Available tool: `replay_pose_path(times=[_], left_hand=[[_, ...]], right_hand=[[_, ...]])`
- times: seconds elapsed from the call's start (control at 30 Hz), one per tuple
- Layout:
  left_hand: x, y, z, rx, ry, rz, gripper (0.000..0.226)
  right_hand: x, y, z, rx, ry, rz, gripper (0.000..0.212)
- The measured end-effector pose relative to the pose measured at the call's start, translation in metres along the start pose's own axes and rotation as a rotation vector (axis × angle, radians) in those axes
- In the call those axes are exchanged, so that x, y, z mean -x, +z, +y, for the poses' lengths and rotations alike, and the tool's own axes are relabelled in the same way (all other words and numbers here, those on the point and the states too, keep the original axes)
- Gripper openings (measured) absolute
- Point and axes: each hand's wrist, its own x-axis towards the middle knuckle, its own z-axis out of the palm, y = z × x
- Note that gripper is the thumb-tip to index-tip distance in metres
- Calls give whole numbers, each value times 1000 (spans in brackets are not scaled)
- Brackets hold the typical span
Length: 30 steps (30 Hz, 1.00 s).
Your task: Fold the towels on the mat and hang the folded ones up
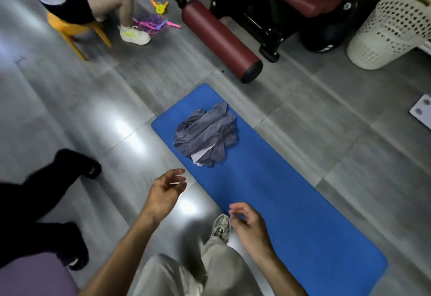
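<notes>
The right hand [250,227] hangs with fingers loosely curled and holding nothing, over the near part of the mat [291,214], beside a shoe [221,225]. The left hand [164,194] is likewise relaxed and empty, just off the mat's left edge. Beyond both sets of fingertips, the towels [206,133] lie in a crumpled grey heap (unfolded) on the mat's far end. Farther right stands a basket [391,32].
</notes>
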Motion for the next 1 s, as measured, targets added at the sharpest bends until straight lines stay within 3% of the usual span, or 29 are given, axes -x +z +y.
replay_pose_path(times=[0.2,0.4,0.53,0.6,0.77,1.0], left_hand=[[-94,1,32,-20,-82,-80,34],[-238,-3,33,-9,-132,-162,32],[-358,-3,5,-339,-109,-265,12],[-422,-2,-18,-516,-107,-334,22],[-580,17,-104,-826,-53,-476,15],[-725,68,-223,-1218,146,-487,51]], right_hand=[[-87,-1,-41,10,21,88,20],[-207,29,-53,-29,135,197,14],[-297,70,-43,-101,234,267,18],[-350,99,-27,-144,290,286,20],[-486,176,30,-172,360,255,22],[-621,234,137,-13,359,-1,18]])
